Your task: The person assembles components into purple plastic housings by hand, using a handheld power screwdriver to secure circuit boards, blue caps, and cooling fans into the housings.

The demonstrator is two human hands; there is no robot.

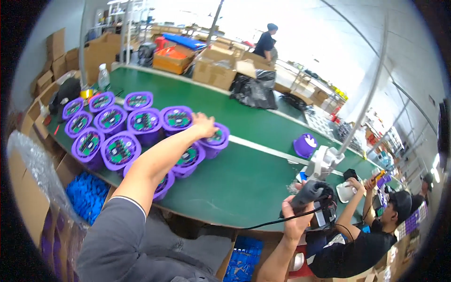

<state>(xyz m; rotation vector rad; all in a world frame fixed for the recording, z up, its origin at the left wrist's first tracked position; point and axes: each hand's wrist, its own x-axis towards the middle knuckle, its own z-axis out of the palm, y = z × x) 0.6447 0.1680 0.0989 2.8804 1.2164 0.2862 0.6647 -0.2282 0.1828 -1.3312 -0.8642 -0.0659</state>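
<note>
My left arm stretches across a group of several purple plastic housings (112,120), each with a green circuit board facing up. At the group's right edge my left hand (204,126) grips the rim of one purple housing (217,146), covering part of its board. My right hand (297,217) is closed around a dark grey corded electric screwdriver (307,193), held over the right part of the bench; the screwdriver's tip is hidden. A black cable runs from it leftward along the bench's front edge.
Another purple housing (305,145) stands farther right on the green bench (244,183), near a metal pole. A co-worker (361,244) sits close on my right. A clear bottle (103,77) is at the far left; boxes and a black bag (253,89) line the back.
</note>
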